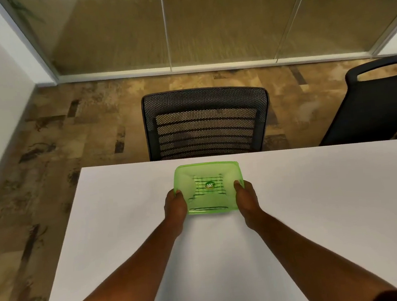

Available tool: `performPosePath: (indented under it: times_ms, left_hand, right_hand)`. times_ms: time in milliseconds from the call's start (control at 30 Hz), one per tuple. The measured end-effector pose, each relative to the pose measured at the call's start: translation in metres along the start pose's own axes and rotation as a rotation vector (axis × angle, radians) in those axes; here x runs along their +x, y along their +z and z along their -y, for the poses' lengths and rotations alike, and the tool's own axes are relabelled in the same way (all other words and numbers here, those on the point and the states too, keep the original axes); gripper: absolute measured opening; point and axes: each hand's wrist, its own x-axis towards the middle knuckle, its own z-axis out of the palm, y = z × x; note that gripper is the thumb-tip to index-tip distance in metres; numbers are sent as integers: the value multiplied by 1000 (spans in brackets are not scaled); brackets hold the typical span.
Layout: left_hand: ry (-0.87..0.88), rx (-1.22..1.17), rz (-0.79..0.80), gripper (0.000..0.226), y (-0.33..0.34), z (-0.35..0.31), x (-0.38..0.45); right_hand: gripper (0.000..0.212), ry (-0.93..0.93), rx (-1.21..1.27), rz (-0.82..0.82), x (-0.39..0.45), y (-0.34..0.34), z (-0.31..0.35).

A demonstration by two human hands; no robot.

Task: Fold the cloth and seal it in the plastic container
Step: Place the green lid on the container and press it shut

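A translucent green plastic container (pixel 229 171) with its lid on rests on the white table (pixel 320 198) near the far edge. A striped cloth (pixel 202 189) shows dimly through the lid, under a small round sticker. My left hand (pixel 175 208) grips the container's left side, thumb on top of the lid. Gripping the right side the same way is my right hand (pixel 246 200). Both forearms reach in from the near edge.
A black mesh office chair (pixel 205 122) stands just beyond the table's far edge. A second dark chair (pixel 374 105) is at the right. Glass partition panels (pixel 165 26) rise behind them, and a white wall runs along the left.
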Motion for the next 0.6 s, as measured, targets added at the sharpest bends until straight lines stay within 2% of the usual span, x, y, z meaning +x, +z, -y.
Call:
performPosePath:
  times_ms: [600]
  left_hand:
    - [29,160,14,45,8,-5,15]
  right_hand:
    - [47,-28,-125,-27,14,2,1]
